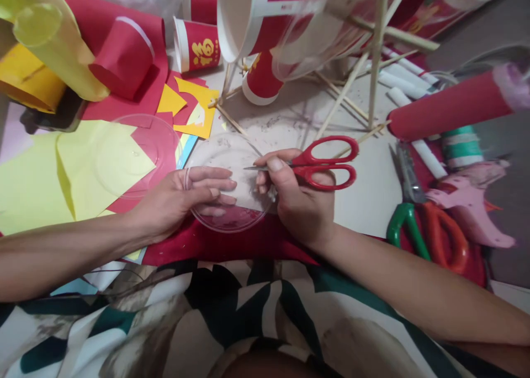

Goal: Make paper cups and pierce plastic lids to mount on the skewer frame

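Held near the table's front edge is a clear round plastic lid [232, 223]. My left hand [182, 196] grips its left rim, with the fingers showing through the plastic. My right hand [304, 204] is closed around scissors with red handles [308, 158]. Their blades look shut and point left, over the lid; I cannot tell whether the tip touches it. The right fingertips are close to the lid's right rim, and contact there is unclear. Another clear lid [124, 193] lies on the coloured paper to the left.
Yellow paper [99, 152] and rolled red paper [124, 58] cover the left side. Red paper cups [202, 47] and a wooden-stick frame [375, 58] stand behind my hands. On the right lie a pink glue gun [472, 196], larger green-and-orange-handled scissors [445, 240] and a red paper tube [451, 105].
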`<state>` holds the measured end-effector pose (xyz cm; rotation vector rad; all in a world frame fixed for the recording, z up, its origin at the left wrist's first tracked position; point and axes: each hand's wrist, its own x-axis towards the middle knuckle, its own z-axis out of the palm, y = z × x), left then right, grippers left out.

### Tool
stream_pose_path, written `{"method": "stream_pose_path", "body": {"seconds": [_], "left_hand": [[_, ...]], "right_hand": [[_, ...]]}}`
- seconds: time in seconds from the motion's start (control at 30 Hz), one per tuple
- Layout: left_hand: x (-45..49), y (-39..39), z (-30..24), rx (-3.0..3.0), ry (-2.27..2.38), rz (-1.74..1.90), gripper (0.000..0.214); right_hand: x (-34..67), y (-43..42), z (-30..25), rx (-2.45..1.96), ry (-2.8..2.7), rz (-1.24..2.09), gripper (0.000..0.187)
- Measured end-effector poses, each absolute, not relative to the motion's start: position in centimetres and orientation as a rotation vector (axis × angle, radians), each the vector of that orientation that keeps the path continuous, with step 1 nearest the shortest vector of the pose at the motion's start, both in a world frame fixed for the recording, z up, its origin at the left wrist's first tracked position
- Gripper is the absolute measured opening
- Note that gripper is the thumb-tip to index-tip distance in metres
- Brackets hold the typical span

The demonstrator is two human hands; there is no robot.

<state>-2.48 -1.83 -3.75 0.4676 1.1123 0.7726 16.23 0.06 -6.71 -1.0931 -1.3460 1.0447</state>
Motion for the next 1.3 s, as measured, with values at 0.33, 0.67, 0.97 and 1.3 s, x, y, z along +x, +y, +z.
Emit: {"method": "stream_pose_path", "body": {"seconds": [0.33,0.67,0.97,1.3], "left_hand": [[-2.8,-2.2,-4.3,0.504,1.104,0.819,0.025],[-2.8,-2.1,-4.5,0.551,1.073,0.845,0.025],[-2.8,-1.9,-4.3,0.545,1.019,0.844,0.02],[-2.6,-1.9,-4.4,0.599,1.115,0.859,0.018]], "right_hand": [[16.1,-1.0,-7.1,-1.074,-1.411,1.1,0.025],[16.7,-1.1,-7.6,-1.03,-1.544,1.043,0.014],[16.8,-1.0,-7.7,-0.998,-1.525,1.099,0.018],[16.7,-0.7,-7.5,-1.038,-1.598,1.123,0.022]]}}
